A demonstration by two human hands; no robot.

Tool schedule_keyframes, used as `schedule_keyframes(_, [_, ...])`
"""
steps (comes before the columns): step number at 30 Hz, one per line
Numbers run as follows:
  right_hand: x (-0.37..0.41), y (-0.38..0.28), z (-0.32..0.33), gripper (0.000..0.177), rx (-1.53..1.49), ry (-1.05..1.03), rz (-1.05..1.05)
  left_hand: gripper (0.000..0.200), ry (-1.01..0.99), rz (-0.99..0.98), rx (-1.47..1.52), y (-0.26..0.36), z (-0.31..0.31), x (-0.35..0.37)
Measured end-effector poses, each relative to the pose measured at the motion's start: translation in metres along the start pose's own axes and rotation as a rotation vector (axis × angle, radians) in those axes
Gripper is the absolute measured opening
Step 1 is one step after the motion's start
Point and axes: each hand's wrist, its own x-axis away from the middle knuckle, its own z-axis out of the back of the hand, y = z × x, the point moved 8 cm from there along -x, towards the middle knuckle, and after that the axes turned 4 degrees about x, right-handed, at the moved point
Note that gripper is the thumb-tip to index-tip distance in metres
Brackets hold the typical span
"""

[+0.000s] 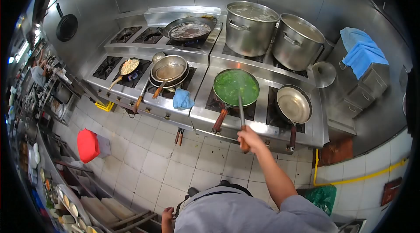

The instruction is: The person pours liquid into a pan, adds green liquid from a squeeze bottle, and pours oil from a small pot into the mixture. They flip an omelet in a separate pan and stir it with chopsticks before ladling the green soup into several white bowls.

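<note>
My right hand (248, 139) is closed round the wooden grip of a long-handled ladle (242, 112). The ladle's far end is sunk out of sight in a pan (217, 98) of bright green, steaming liquid with leafy bits. That pan sits on a front burner, its brown wooden handle (220, 120) pointing toward me, left of my right hand. Low by my side, at the lower edge of the view, hangs my left hand (167, 213), away from the stove; its fingers are small and partly hidden.
A pan (294, 105) with cloudy liquid stands right of the green one. Leftward are a blue cloth (183, 100), strainers (169, 68) over a pan, and a small food pan (129, 66). Behind stand a wok (189, 30) and tall pots (251, 31). A red-topped bin (88, 145) is on the floor.
</note>
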Motion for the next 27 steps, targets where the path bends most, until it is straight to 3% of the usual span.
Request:
schedule_keyframes(3, [0.05, -0.034, -0.022, 0.028, -0.242, -0.133, -0.103, 0.041, 0.042, -0.015, 0.155, -0.006, 0.004, 0.0])
schedule_keyframes(5, [0.056, -0.05, 0.001, 0.026, -0.536, -0.322, -0.178, 0.041, 0.024, -0.047, 0.117, -0.001, 0.004, 0.0])
schedule_keyframes(6, [0.057, -0.058, 0.014, 0.025, -0.524, -0.388, -0.155, 0.04, 0.041, -0.027, 0.069, -0.001, 0.004, 0.002])
schedule_keyframes(7, [0.058, -0.065, 0.029, 0.02, -0.354, -0.319, -0.111, 0.04, 0.04, -0.028, 0.068, -0.002, 0.005, 0.001])
schedule_keyframes(9, [0.062, -0.07, 0.044, 0.026, 0.037, -0.199, -0.042, 0.041, -0.01, -0.013, 0.094, -0.005, 0.003, -0.002])
schedule_keyframes(10, [0.06, -0.066, 0.048, 0.026, 0.036, -0.199, -0.046, 0.041, -0.009, -0.008, 0.093, -0.008, 0.004, -0.005])
schedule_keyframes(12, [0.049, -0.067, 0.08, 0.046, 0.568, 0.048, 0.112, 0.042, -0.003, -0.01, 0.085, -0.012, 0.006, -0.007])
schedule_keyframes(13, [0.04, -0.06, 0.094, 0.046, 0.567, 0.047, 0.106, 0.042, -0.003, -0.004, 0.082, -0.011, 0.006, -0.005])
schedule_keyframes(15, [0.034, -0.075, 0.12, 0.067, 0.926, 0.292, 0.272, 0.044, 0.027, -0.005, 0.004, -0.009, 0.011, -0.003])
schedule_keyframes(16, [0.037, -0.076, 0.128, 0.073, 0.91, 0.307, 0.182, 0.046, 0.038, 0.019, 0.041, -0.01, 0.01, -0.004])
schedule_keyframes(19, [0.04, -0.08, 0.13, 0.075, 0.938, 0.286, 0.188, 0.048, 0.067, -0.006, 0.024, -0.002, 0.01, 0.005])
schedule_keyframes(20, [0.051, -0.075, 0.125, 0.059, 0.753, 0.27, 0.095, 0.046, 0.091, 0.003, 0.016, 0.002, 0.01, 0.01])
schedule_keyframes(21, [0.052, -0.073, 0.123, 0.059, 0.753, 0.264, 0.089, 0.046, 0.095, 0.01, 0.015, 0.006, 0.006, 0.015])
schedule_keyframes(24, [0.055, -0.05, 0.094, 0.021, 0.178, -0.101, 0.012, 0.046, 0.099, -0.015, 0.004, 0.009, 0.001, 0.025])
schedule_keyframes(25, [0.06, -0.05, 0.092, 0.021, 0.175, -0.103, 0.007, 0.046, 0.078, -0.022, 0.006, 0.009, -0.002, 0.026])
schedule_keyframes(27, [0.072, -0.043, 0.086, 0.03, -0.277, -0.141, -0.136, 0.045, 0.058, -0.026, 0.004, 0.005, -0.007, 0.024])
